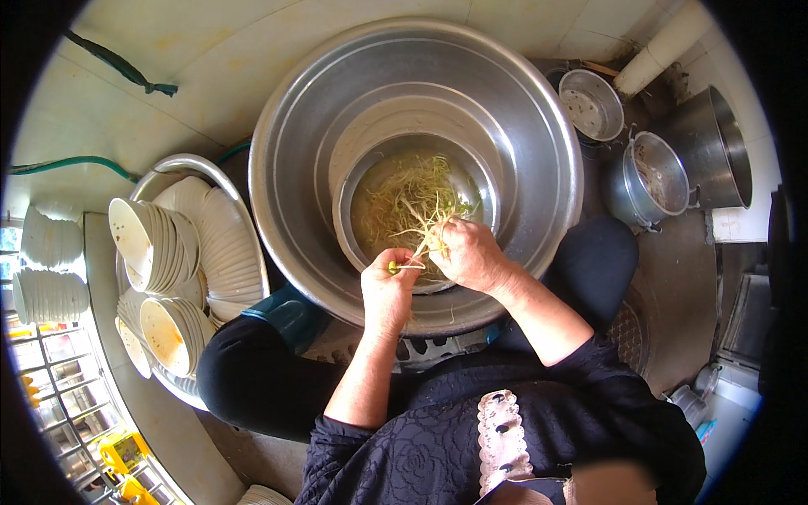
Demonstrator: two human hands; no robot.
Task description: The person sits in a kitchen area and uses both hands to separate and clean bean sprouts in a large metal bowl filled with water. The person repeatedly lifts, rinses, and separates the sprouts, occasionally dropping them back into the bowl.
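Observation:
My right hand (470,254) grips a small bunch of pale, rooty greens (435,228), their thin strands fanning out past the fingers. Close beside it, my left hand (387,287) pinches a pale stem with a yellow-green tip (394,267). Both hands are over the near rim of a metal bowl (341,218), which stands inside a much larger metal basin (287,208). More tangled roots and stems (404,189) lie in the bowl in what looks like water. What kind of plant this is I cannot tell.
Left of the basin, an oval metal tub (254,243) holds stacked soiled bowls (136,243) and plates (221,252). Metal pots (659,173) stand at the right, near a pipe (663,47). My knees flank the basin. A green hose (82,162) runs along the wall.

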